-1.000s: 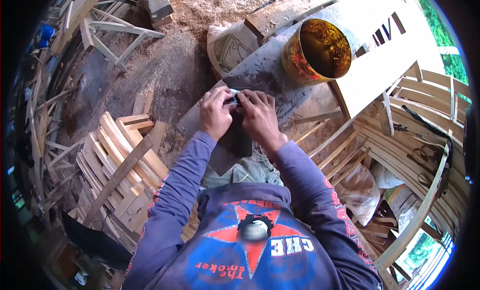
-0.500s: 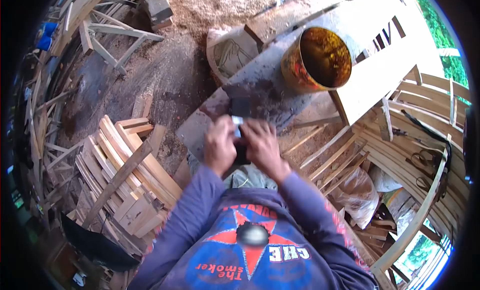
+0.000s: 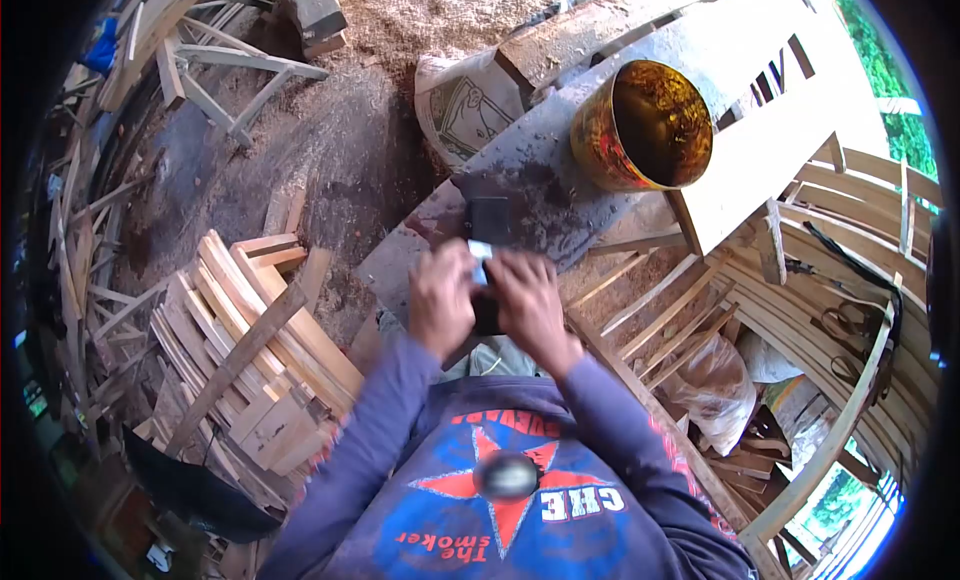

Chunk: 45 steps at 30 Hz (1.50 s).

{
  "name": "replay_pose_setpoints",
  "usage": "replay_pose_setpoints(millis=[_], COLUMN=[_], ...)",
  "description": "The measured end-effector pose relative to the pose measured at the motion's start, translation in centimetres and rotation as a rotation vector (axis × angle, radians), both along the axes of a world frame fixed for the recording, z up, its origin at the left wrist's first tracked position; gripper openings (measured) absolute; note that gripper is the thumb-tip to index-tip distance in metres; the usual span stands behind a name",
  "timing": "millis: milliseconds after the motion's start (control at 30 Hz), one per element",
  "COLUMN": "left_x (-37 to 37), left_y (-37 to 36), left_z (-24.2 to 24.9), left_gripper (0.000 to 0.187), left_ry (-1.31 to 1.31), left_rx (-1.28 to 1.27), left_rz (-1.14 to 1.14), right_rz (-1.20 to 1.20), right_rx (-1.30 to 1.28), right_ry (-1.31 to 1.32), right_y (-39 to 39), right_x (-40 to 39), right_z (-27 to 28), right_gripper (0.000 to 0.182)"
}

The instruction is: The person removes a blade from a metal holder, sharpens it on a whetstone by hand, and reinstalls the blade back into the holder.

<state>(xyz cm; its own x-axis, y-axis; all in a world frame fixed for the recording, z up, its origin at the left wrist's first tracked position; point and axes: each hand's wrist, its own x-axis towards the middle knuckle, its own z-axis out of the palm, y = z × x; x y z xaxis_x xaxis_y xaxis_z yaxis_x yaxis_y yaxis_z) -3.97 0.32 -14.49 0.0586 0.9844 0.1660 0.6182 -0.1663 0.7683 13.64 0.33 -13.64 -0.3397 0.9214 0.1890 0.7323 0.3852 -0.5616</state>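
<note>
Between the fingers of both hands is a small, shiny flat metal blade (image 3: pixel 481 251), held over a dark rectangular block like a sharpening stone (image 3: pixel 489 219). The block lies lengthwise on a wet-stained plank (image 3: pixel 400 248), its far end showing beyond my fingertips. My left hand (image 3: pixel 443 298) grips the blade from the left, fingers curled. From the right, my right hand (image 3: pixel 527 298) presses its bent fingers onto the blade. Part of the blade is hidden under the fingers. Beyond my right hand, a round, open tin (image 3: pixel 590 140) with a yellowish-brown inside stands on the plank.
Left of me lie stacked wood strips (image 3: pixel 255 315) and a dark umbrella-like thing (image 3: pixel 195 490). A printed sack (image 3: pixel 465 110) sits behind the plank. To the right are wooden slats (image 3: pixel 690 330) and a clear plastic bag (image 3: pixel 715 390). Sawdust (image 3: pixel 400 25) covers the ground ahead.
The view has shifted slightly, so the tin and plank appear a little lower and farther right. Both hands keep hold of the blade over the dark block.
</note>
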Motion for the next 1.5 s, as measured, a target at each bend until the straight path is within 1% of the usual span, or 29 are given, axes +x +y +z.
replay_pose_setpoints(millis=[33, 100, 133, 167, 233, 333, 367, 433, 467, 500, 567, 600, 633, 700, 767, 833, 900, 933, 967, 1033, 1067, 1167, 1200, 1233, 1300, 1333, 1367, 1433, 1500], left_x=[0.7, 0.5, -0.1, -0.9, -1.2, 0.5, 0.8, -0.4, -0.8, -0.7, -0.8, 0.0, 0.8, 0.7, -0.5, -0.8, 0.1, 1.1, 0.9, 0.1, -0.7, -0.8, -0.5, -0.3, -0.1, -0.1, -0.1, 0.1, 0.2], left_y=[-2.2, -0.6, 2.3, 5.0, 5.0, -2.3, -2.2, 2.3, 5.1, 4.3, 2.5, -0.2, -2.3, -0.2, 4.9, 4.6, -0.5, -2.5, -1.2, 2.3, 3.7, 2.0, 0.9, 0.1, -0.4, -0.5, -0.6, -0.3, -0.2], left_z=[1.2, -0.2, 1.5, 0.8, 1.2, 1.0, 1.1, -0.6, 0.8, 0.8, 0.4, 0.5, 1.6, -0.2, 0.8, 0.7, 0.9, 1.2, 0.9, 0.2, 0.4, 0.2, 0.8, 1.0, 0.9, 0.5, 0.5, 1.3, 1.3], left_gripper=[0.025, 0.024, 0.021, 0.02, 0.022, 0.029, 0.025, 0.022, 0.02, 0.02, 0.021, 0.021, 0.024, 0.021, 0.019, 0.019, 0.018, 0.019, 0.019, 0.021, 0.024, 0.024, 0.028, 0.028, 0.036, 0.044, 0.044, 0.048, 0.047], left_ry=[-0.035, -0.061, 0.021, 0.015, 0.065, 0.013, 0.005, -0.029, -0.004, -0.005, -0.018, -0.011, -0.001, -0.067, -0.026, 0.003, 0.0, -0.032, -0.027, -0.037, 0.038, 0.022, 0.009, 0.014, -0.056, -0.12, -0.123, -0.154, -0.154], left_rx=[-0.112, -0.002, -0.047, 0.044, 0.017, -0.086, -0.104, 0.025, 0.084, 0.088, -0.005, -0.012, -0.091, 0.051, 0.05, 0.076, 0.018, -0.072, -0.08, 0.032, 0.018, 0.04, -0.066, -0.078, -0.083, -0.149, -0.149, -0.21, -0.214], left_rz=[0.009, 0.038, 0.028, 0.002, 0.016, 0.022, 0.037, 0.044, 0.036, 0.035, 0.018, 0.003, 0.012, 0.042, 0.049, 0.044, -0.007, 0.043, 0.048, 0.052, 0.057, 0.011, 0.022, 0.025, 0.054, 0.067, 0.07, 0.088, 0.111], right_rz=[0.0, 0.038, 0.046, 0.008, 0.002, 0.016, 0.03, 0.054, 0.026, 0.015, 0.06, 0.048, 0.017, 0.044, 0.034, 0.05, 0.048, 0.026, 0.031, 0.04, 0.033, 0.067, 0.079, 0.082, 0.138, 0.153, 0.156, -0.007, -0.039], right_rx=[-0.053, 0.015, 0.018, 0.041, 0.003, -0.024, -0.026, 0.022, 0.03, 0.048, 0.026, 0.004, -0.037, 0.031, 0.024, 0.017, 0.019, -0.052, -0.059, -0.006, 0.009, -0.009, -0.086, -0.097, -0.113, -0.147, -0.147, -0.1, -0.075], right_ry=[-0.014, 0.005, 0.002, 0.015, 0.052, 0.039, 0.045, 0.057, 0.086, 0.075, 0.07, 0.072, 0.023, 0.057, 0.068, 0.076, 0.099, 0.068, 0.073, 0.076, 0.042, 0.057, 0.044, 0.05, 0.017, 0.06, 0.057, 0.138, 0.071], right_y=[-2.4, -0.1, 2.6, 4.9, 5.2, -1.8, -0.4, 3.2, 5.6, 6.3, 3.3, 0.3, -2.0, 0.4, 5.4, 5.3, 0.1, -1.8, -0.1, 3.3, 4.3, 3.0, 2.2, 1.8, 1.8, 1.8, 1.6, 1.1, 0.5], right_x=[0.6, 0.3, -0.5, -1.6, -1.6, 0.6, 0.2, -0.5, -1.5, -2.0, -0.6, 0.4, 0.9, 0.3, -1.5, -1.3, 0.3, 0.9, 0.5, -0.5, -0.9, -0.2, 0.0, 0.2, 0.6, 0.8, 1.0, 1.1, 1.2], right_z=[-0.2, -0.4, 0.5, 0.8, 1.0, 0.0, 0.0, 1.0, 1.5, 1.5, 1.3, 0.3, 0.1, -0.1, 0.9, 1.1, 0.1, 0.0, 0.1, 0.8, 0.7, 0.6, 1.0, 0.9, 0.7, 0.9, 1.3, 2.6, 2.0], right_gripper=[0.044, 0.044, 0.046, 0.048, 0.042, 0.044, 0.044, 0.044, 0.043, 0.042, 0.044, 0.043, 0.041, 0.04, 0.039, 0.039, 0.037, 0.036, 0.036, 0.037, 0.04, 0.043, 0.046, 0.046, 0.048, 0.051, 0.051, 0.058, 0.058])
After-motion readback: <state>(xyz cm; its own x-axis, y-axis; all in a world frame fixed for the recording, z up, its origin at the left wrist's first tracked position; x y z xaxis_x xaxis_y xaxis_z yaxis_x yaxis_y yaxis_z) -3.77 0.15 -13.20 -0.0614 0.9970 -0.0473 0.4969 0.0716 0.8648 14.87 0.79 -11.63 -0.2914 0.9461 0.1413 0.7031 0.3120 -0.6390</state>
